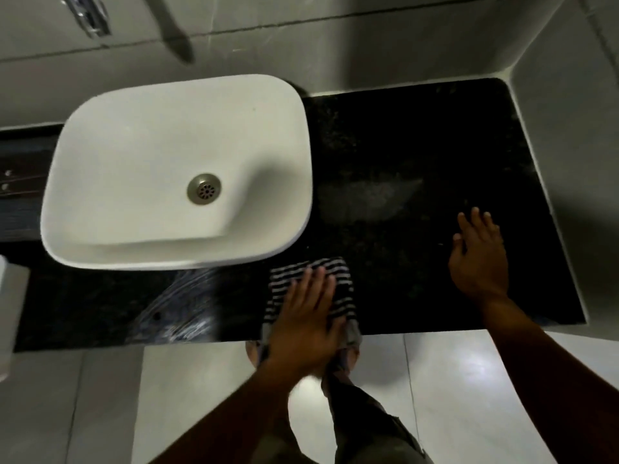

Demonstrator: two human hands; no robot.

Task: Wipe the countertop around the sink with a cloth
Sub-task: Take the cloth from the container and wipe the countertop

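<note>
A person's left hand [308, 316] presses flat on a striped cloth [335, 289] at the front edge of the dark stone table [435, 145], fingers [318, 279] spread and laid on the fabric rather than pinched around it; part of the cloth hangs over the edge. The right hand [479, 259] rests open on bare stone to the right, fingers apart, holding nothing. The cloth looks soft, light and limp, likely to bunch unless held down by a flat palm at its middle. Wet streaks [181, 306] shine left of the cloth. Beyond sits the white sink [110, 145], just beside the cloth's far edge.
</note>
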